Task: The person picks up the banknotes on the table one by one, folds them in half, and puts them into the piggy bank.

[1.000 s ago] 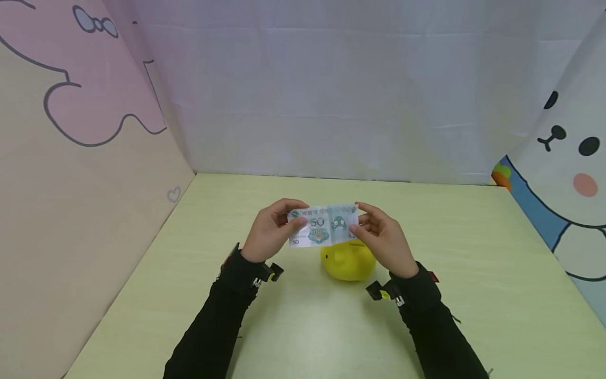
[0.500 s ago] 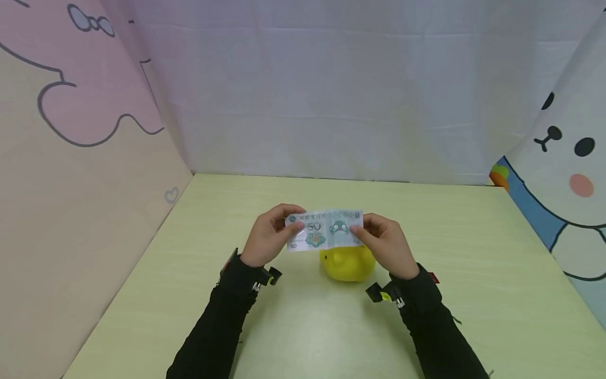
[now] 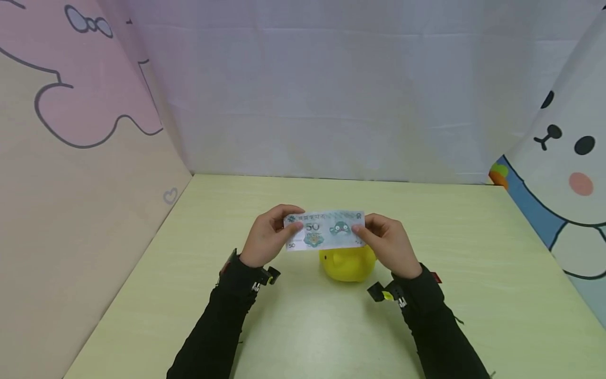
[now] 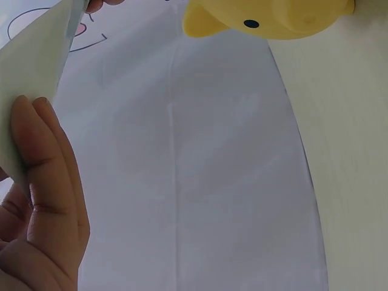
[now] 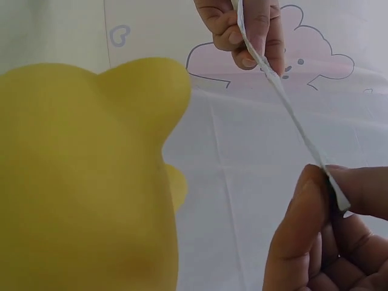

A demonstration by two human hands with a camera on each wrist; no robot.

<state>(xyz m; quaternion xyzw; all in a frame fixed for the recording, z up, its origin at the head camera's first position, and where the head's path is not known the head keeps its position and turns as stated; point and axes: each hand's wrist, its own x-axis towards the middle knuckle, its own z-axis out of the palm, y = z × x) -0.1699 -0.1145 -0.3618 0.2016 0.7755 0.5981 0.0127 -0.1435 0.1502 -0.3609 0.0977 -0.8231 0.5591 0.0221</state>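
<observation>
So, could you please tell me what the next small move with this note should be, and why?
I would probably bring the right hand toward the left hand to fold the note: it is spread open, pinched at opposite ends and held clear of the table, and in the head view it covers the top of the yellow animal figure, which folding might partly uncover.

- Left sleeve: black, long, ending in a broad black cuff.
- Left wrist device: small, black, angular; at three o'clock on the cuff.
- Right sleeve: black; loose thread at three o'clock.
- Right wrist device: black, angular; yellow patch, white marking at four o'clock.
- Red tab: at two o'clock, right cuff.
</observation>
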